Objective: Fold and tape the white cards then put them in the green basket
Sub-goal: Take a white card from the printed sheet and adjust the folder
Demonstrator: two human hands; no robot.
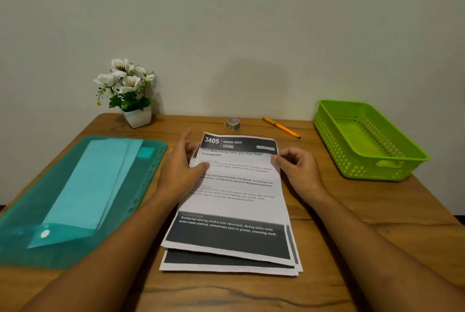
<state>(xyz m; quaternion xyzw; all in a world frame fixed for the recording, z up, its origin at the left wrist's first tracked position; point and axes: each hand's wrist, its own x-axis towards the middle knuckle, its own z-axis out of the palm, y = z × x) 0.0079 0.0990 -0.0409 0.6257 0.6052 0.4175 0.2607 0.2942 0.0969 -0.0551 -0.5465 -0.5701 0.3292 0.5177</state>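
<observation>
A small stack of white printed cards (pixel 234 203) lies in the middle of the wooden table, with dark bands at top and bottom. The top card is lifted at its far end. My left hand (pixel 180 171) pinches its left edge, thumb on top. My right hand (pixel 299 171) pinches its right edge. A roll of tape (pixel 232 124) stands just beyond the cards. The green basket (pixel 364 140) sits at the right, with nothing visible inside.
A teal plastic folder (pixel 75 198) with light sheets inside lies at the left. A white pot of artificial flowers (pixel 128 95) stands at the back left by the wall. An orange pen (pixel 280 127) lies between tape and basket.
</observation>
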